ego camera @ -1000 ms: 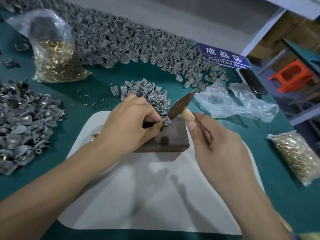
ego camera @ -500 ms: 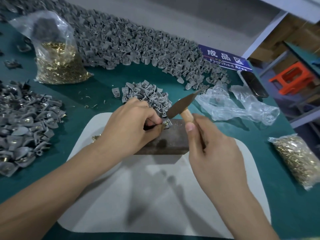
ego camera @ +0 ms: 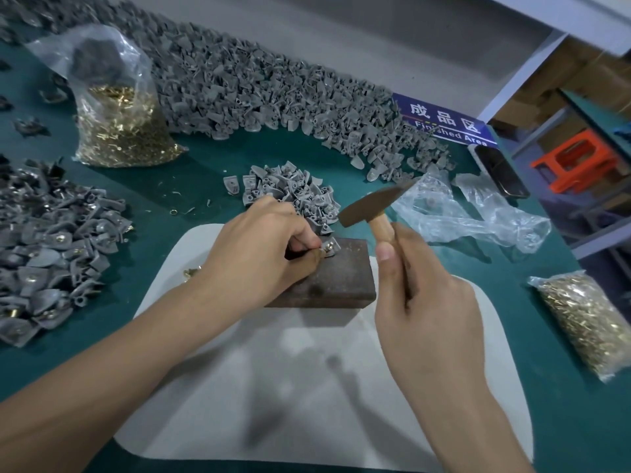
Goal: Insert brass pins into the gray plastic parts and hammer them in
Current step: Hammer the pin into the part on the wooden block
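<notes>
**Small, light part: pinch it low**

Your left hand (ego camera: 259, 254) pinches the gray plastic part (ego camera: 333, 248) with its brass pin (ego camera: 325, 248) on the steel block (ego camera: 336, 278). Your right hand (ego camera: 426, 302) grips the hammer (ego camera: 370, 208). The part looks light and probably skittish; keep fingertips clear.

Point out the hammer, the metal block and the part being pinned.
hammer (ego camera: 367, 208), head view, on its rusty head.
metal block (ego camera: 345, 268), head view, on its bare top face.
gray plastic part (ego camera: 334, 246), head view, on its exposed right edge.
</notes>
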The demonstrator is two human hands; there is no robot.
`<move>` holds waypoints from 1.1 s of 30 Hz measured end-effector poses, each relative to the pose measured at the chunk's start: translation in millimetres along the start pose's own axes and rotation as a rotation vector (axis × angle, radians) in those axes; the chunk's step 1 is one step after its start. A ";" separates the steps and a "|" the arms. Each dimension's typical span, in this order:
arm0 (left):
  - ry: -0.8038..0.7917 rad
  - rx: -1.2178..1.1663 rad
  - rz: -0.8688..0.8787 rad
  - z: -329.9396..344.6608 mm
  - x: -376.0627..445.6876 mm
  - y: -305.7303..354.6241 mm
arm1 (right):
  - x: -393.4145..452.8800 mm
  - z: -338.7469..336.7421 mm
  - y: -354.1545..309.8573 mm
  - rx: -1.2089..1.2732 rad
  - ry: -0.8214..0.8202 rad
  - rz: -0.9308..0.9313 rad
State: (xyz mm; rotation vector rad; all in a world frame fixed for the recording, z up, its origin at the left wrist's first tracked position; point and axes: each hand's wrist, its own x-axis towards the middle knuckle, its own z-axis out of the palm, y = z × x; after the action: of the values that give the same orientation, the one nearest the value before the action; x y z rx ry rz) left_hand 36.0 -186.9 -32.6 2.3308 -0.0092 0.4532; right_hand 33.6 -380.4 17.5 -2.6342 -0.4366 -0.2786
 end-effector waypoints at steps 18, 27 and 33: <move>-0.006 -0.013 0.013 -0.4 0.0 0.5 | 2.4 -0.6 -3.9 -0.113 -0.131 -0.030; -0.006 -0.006 -0.001 0.6 -0.1 -0.4 | 4.4 -1.7 -4.1 -0.033 -0.054 -0.001; -0.014 -0.032 -0.028 1.6 0.2 -1.0 | 4.4 -5.4 2.6 -0.067 -0.137 -0.007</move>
State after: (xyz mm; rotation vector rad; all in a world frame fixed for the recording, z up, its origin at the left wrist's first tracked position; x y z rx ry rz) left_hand 36.9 -187.3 -34.3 2.2999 0.0092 0.4204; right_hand 38.0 -384.0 22.3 -2.7277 -0.4886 -0.1174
